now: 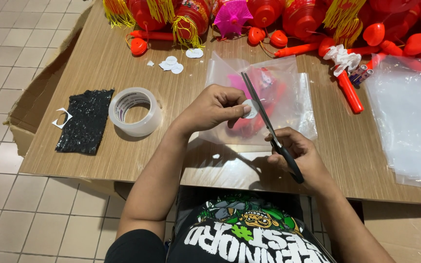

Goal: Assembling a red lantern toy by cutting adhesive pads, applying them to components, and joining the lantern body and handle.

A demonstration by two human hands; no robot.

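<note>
The left hand (214, 108) pinches a small white paper disc (251, 108) between thumb and fingertips, holding it above a clear plastic bag (288, 83) that lies flat on the wooden bench (103, 63). The right hand (299, 157) grips a pair of black-handled scissors (269, 127), its fingers closed through and around the handles; the blades slant up and away from that hand, and their edge meets the right side of the disc. The bag, with pink and red pieces showing through it, is the landmark here. To its left stands a roll of clear tape (135, 111), and further left a black glittery sheet (85, 121) with a small white offcut (62, 118) touching its far edge. Behind the bag lie a few white paper circles (172, 64) and a row of red lanterns with yellow tassels (181, 17). To the bag's right rests a stack of clear plastic sheets (408, 117).
</note>
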